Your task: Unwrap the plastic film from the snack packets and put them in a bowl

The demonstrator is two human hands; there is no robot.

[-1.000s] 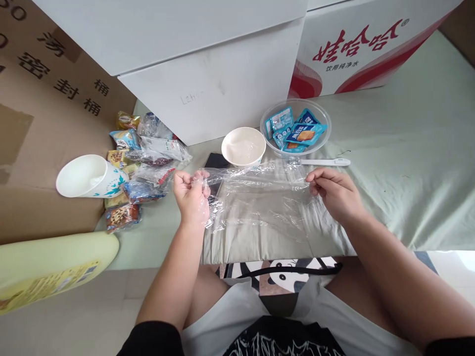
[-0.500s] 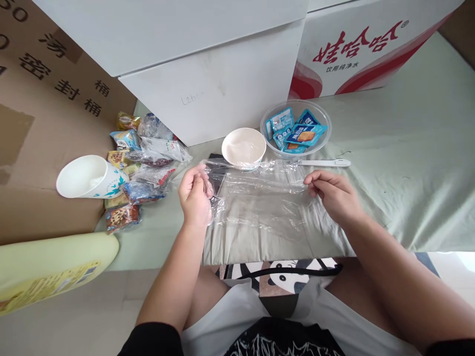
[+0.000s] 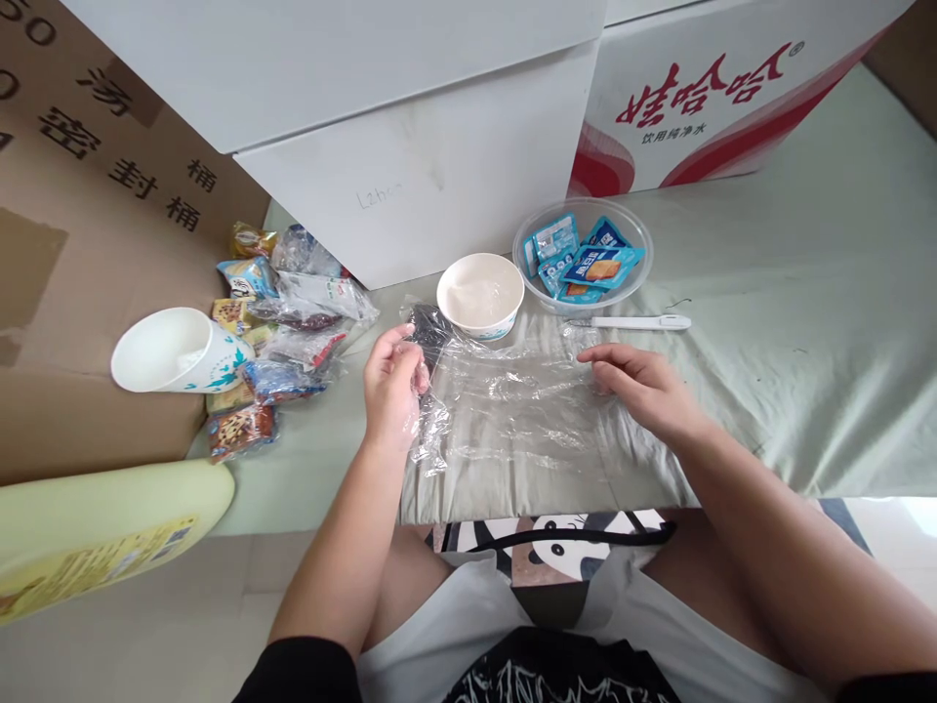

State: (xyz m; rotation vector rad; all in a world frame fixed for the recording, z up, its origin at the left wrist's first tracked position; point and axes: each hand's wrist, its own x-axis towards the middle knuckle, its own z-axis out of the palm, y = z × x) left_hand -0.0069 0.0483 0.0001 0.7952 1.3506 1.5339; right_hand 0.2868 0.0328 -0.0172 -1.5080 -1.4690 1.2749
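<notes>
A crumpled sheet of clear plastic film [image 3: 512, 415] lies slack over the cloth between my hands. My left hand [image 3: 393, 386] has its fingers curled at the film's left edge, and shiny folds cling about the fingertips and palm. At the right edge, my right hand [image 3: 644, 386] hovers with its fingers loosely stretched out, close to the film but not visibly gripping it. Just beyond the film stands a white paper bowl [image 3: 481, 293]. A white-handled knife [image 3: 640, 322] rests behind my right hand. Part of a dark flat object [image 3: 430, 327] shows under the film beside the bowl.
A clear plastic tub [image 3: 640, 278] holds several blue snack packets [image 3: 600, 264]. On the left, a paper cup [image 3: 183, 350] lies tilted beside a pile of wrapped snacks [image 3: 300, 312]. White boxes [image 3: 431, 176] and a red-and-white carton [image 3: 703, 107] stand behind; a cardboard box [image 3: 95, 293] borders the left.
The film has dropped from being stretched between both hands and now lies loose on the cloth. My right hand has shifted slightly left and its fingers have loosened; the knife blade is uncovered.
</notes>
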